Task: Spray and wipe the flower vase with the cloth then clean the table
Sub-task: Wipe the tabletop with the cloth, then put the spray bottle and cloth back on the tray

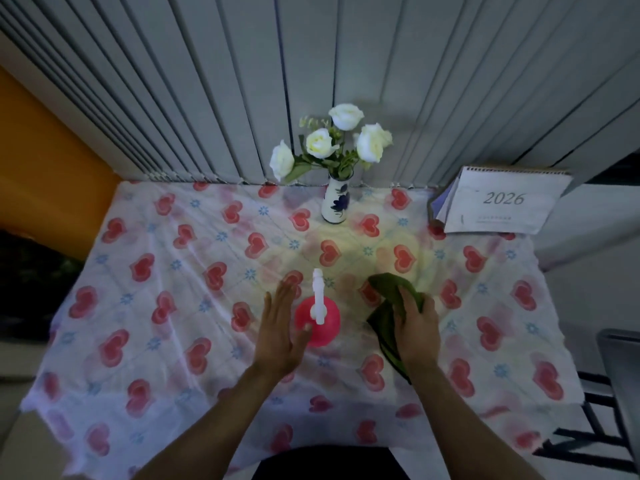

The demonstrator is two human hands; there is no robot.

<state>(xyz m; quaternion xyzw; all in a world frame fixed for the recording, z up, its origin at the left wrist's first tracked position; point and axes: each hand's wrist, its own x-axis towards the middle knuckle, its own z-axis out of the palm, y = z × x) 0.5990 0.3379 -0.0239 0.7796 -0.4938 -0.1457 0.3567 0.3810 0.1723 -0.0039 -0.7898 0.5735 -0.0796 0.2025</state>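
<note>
A white vase with a blue flower print (335, 202) stands upright at the far middle of the table and holds white roses (332, 140). Nearer to me stands a pink spray bottle (322, 322) with a white trigger head. My left hand (282, 329) is flat and open just left of the bottle, its thumb close to the bottle's side. My right hand (414, 329) grips a dark green cloth (388, 306) to the right of the bottle, just above the tablecloth.
The table wears a white cloth with red hearts (173, 306). A 2026 desk calendar (498, 202) stands at the far right corner. Grey vertical blinds (311, 81) hang behind. A dark chair (620, 375) is at the right.
</note>
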